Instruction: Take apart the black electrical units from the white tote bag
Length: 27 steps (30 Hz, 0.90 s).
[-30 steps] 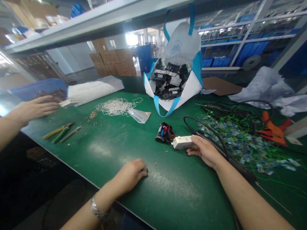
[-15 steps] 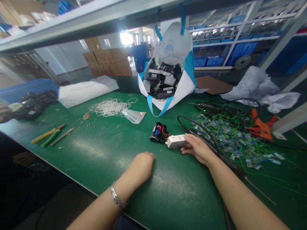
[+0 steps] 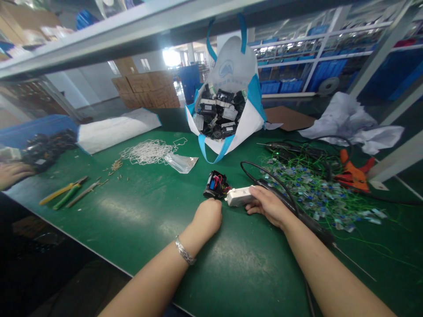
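Observation:
My right hand (image 3: 267,203) is closed around the end of a white plastic housing (image 3: 240,196), held just above the bench. Coloured wires run from it to an open black casing (image 3: 216,184), where a blue part and red wires show. My left hand (image 3: 209,216), with a silver bracelet on the wrist, rests on the bench right below that casing. Its fingers are curled in and turned away, so anything in them is hidden. A black-handled tool with a thin metal tip (image 3: 315,226) lies under and beside my right forearm.
A white-and-blue bag (image 3: 246,127) of black devices stands behind. To the right lie green-wired parts (image 3: 310,189) and an orange clamp (image 3: 353,174). Pliers (image 3: 64,193), white wire loops (image 3: 148,151) and a plastic pouch (image 3: 181,163) lie left. Another person's hand (image 3: 15,174) is at far left.
My left hand has moved right and up to the lower edge of the black casing, covering where a small bit lay. My right hand keeps its hold. The other person's hand reaches further in.

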Tool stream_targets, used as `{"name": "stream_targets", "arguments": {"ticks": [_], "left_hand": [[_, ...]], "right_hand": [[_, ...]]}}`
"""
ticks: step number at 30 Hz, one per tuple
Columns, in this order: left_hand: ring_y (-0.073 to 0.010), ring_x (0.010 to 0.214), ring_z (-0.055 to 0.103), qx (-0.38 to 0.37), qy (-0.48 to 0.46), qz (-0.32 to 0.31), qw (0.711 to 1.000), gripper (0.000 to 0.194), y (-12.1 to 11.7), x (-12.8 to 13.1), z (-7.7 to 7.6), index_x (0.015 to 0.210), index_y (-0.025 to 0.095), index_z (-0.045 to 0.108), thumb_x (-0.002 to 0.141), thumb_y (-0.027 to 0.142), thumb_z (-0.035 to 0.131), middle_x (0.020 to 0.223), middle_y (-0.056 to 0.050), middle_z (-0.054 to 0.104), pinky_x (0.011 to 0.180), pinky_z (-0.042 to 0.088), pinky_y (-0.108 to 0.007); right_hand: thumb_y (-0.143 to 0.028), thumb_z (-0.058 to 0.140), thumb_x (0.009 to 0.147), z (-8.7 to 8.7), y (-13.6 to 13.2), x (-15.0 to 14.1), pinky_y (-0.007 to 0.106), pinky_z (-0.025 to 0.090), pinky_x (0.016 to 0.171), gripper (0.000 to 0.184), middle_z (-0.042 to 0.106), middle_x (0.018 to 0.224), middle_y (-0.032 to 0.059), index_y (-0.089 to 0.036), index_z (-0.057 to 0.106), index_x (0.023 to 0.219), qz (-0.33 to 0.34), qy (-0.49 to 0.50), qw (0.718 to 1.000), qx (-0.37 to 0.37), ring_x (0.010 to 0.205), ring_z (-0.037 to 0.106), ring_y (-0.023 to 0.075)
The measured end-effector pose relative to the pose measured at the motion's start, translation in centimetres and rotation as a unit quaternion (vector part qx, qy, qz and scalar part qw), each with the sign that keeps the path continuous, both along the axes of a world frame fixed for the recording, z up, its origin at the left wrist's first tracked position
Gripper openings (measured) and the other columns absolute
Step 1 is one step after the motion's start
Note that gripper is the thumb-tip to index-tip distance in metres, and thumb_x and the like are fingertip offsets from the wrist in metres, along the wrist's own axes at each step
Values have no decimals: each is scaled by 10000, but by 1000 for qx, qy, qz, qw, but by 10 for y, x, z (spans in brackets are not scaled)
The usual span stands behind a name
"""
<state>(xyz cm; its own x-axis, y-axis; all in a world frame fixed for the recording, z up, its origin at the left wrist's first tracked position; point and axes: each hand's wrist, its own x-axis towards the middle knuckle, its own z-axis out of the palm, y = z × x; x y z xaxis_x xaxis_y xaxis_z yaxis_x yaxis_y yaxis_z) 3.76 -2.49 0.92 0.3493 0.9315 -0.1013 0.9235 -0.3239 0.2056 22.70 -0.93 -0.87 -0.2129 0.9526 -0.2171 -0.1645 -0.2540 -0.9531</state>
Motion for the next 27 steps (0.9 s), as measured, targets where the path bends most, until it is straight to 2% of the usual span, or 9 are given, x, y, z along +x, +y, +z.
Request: {"name": "stream_targets", "arguments": {"ticks": [4,7,10,14,19,22,27], "left_hand": [[-253,776,584,-28,22,0,999,203,4,7,10,799,36,615,734,11,425,802,-186,600,705,462,-355],[-187,755,585,-36,13,17,999,148,6,9,11,852,70,601,772,68,477,826,-132,608,698,469,-306],[-145,682,578,-18,-8,51,998,123,9,-2,11,853,95,605,765,135,530,788,-104,615,656,459,-250],[-165,653,578,36,-38,111,992,104,26,-45,23,716,117,621,674,100,527,678,-77,622,611,430,-231],[-131,586,568,130,-71,226,963,213,64,-106,44,769,121,612,736,177,409,615,-29,607,552,405,-194],[-140,620,568,187,-66,242,950,217,82,-119,41,779,130,615,737,204,416,652,-32,611,572,400,-201],[-185,787,553,273,-15,200,941,178,92,-117,24,763,141,611,753,189,439,814,-77,608,703,391,-244]], "right_hand": [[-268,468,872,-1,0,0,211,510,468,143,543,732,60,-132,489,913,2,3,1000,3,559,541,139],[-289,491,860,-1,1,1,209,509,467,162,544,736,60,-134,488,907,3,6,1000,4,562,542,140],[-322,530,838,-1,1,2,208,509,471,206,549,751,65,-136,488,915,7,10,1000,3,565,544,140],[-354,563,816,1,1,2,210,513,479,257,553,764,71,-134,491,926,12,12,1000,3,577,547,142],[-375,587,798,2,1,1,208,515,469,263,545,744,55,-146,495,892,10,16,1000,4,566,543,138],[-371,588,797,2,0,1,211,517,467,256,544,734,52,-147,492,875,8,17,1000,6,566,542,140],[-373,587,797,3,-1,1,208,513,478,265,544,752,61,-140,497,886,10,17,1000,8,582,543,141]]}}
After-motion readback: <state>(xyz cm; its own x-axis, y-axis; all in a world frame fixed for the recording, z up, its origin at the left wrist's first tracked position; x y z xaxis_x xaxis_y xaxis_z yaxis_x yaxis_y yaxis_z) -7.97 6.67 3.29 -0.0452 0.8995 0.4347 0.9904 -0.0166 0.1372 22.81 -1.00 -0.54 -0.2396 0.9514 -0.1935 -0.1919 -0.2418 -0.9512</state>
